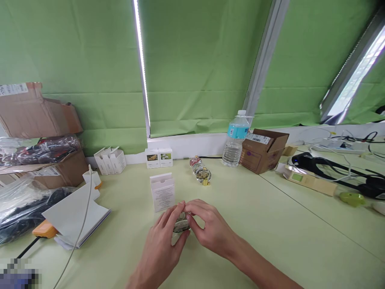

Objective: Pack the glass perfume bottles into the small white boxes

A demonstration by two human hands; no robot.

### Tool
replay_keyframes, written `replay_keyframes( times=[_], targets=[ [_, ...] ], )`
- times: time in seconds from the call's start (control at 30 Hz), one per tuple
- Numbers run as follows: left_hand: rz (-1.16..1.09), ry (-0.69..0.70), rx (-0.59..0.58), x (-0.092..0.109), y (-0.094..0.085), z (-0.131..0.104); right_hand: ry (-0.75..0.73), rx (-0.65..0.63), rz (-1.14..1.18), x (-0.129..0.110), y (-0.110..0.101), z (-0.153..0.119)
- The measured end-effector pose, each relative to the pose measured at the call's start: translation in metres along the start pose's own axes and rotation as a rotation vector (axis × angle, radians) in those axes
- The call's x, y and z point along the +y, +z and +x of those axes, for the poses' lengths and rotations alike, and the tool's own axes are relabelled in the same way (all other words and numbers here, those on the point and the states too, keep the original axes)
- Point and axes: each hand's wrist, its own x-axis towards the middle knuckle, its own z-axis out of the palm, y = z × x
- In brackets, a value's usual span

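Note:
Near the front middle of the table, my left hand [164, 241] curves round a small clear round ornament [181, 224] with a dark, greyish inside. My right hand [209, 224] pinches at the ornament's top edge, its fingertips meeting those of my left hand. Just behind my hands stands an upright white box [163, 193] with printed text and an open top. Farther back lie several similar clear ornaments [202, 173] in a row, one of them reddish, with gold-coloured caps.
Two small picture boxes [159, 158] and several white boxes [110, 161] stand along the wall. A water bottle [235, 140] and a brown carton [264, 150] are at the back right. Papers [81, 216] and a cable lie left; a black headset [327, 170] lies right.

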Motion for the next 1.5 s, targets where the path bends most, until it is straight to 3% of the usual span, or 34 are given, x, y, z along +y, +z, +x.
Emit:
replay_keyframes(
  times=[0.3, 0.5, 0.7, 0.93, 1.07, 1.17, 1.27, 1.33, 1.43, 1.5],
  targets=[
    [-0.155, -0.048, 0.032, -0.001, 0.002, 0.001, 0.064, 0.032, -0.006, -0.006, 0.004, 0.002],
    [-0.07, -0.022, 0.006, -0.004, 0.002, 0.001, 0.072, 0.042, -0.039, -0.009, 0.004, 0.003],
    [0.06, -0.089, -0.066, -0.008, -0.004, -0.003, 0.068, -0.061, -0.089, -0.007, -0.001, -0.005],
    [-0.067, -0.295, -0.154, -0.019, -0.004, 0.003, 0.277, -0.113, -0.084, 0.001, 0.0, -0.007],
    [-0.168, -0.298, -0.149, -0.017, -0.005, 0.003, 0.277, -0.197, -0.046, 0.001, -0.001, -0.004],
    [-0.059, -0.246, -0.14, -0.013, -0.012, 0.002, 0.257, -0.245, -0.064, 0.001, -0.002, -0.003],
    [0.122, -0.126, -0.032, -0.013, -0.023, 0.002, 0.259, -0.246, -0.089, 0.003, -0.002, -0.004],
    [0.215, -0.079, 0.133, -0.016, -0.031, 0.005, 0.252, -0.245, -0.116, 0.005, -0.003, -0.005],
    [0.275, -0.119, 0.397, -0.025, -0.04, 0.013, 0.239, -0.233, -0.147, 0.007, -0.004, -0.005],
    [0.23, -0.153, 0.454, -0.032, -0.045, 0.02, 0.239, -0.212, -0.147, 0.006, -0.005, -0.004]
  ],
)
